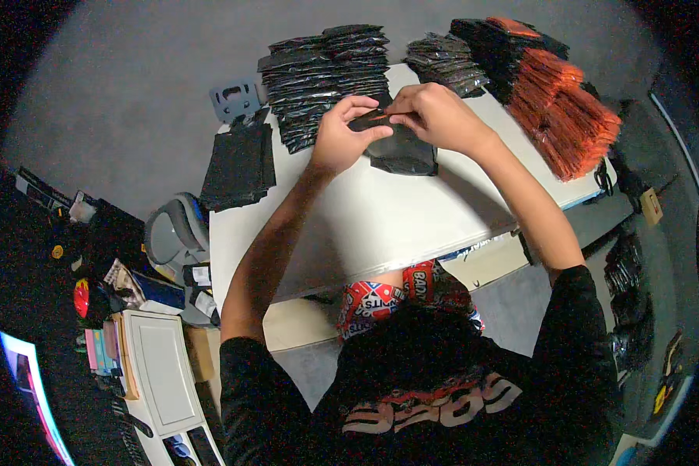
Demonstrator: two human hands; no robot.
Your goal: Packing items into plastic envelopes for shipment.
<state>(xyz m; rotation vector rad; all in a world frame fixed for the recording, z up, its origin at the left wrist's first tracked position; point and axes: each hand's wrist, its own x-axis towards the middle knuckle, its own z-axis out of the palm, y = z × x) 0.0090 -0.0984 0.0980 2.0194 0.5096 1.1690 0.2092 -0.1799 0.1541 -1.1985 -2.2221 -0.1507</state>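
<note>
Over the far part of the white table, my left hand and my right hand face each other with a small dark item between their fingertips. The item has an orange edge or strip near the right fingertips; its exact kind cannot be told. My left thumb and fingers pinch its left part, and my right fingers pinch the right end. Just beneath and nearer to me, a translucent black bag lies flat on the table. Large stacks of packets in shiny black plastic stand behind my left hand.
Folded black material lies at the table's left edge. Dark plastic packets and orange-and-black packets are piled at the back right. A grey chair and a white cabinet stand to the left.
</note>
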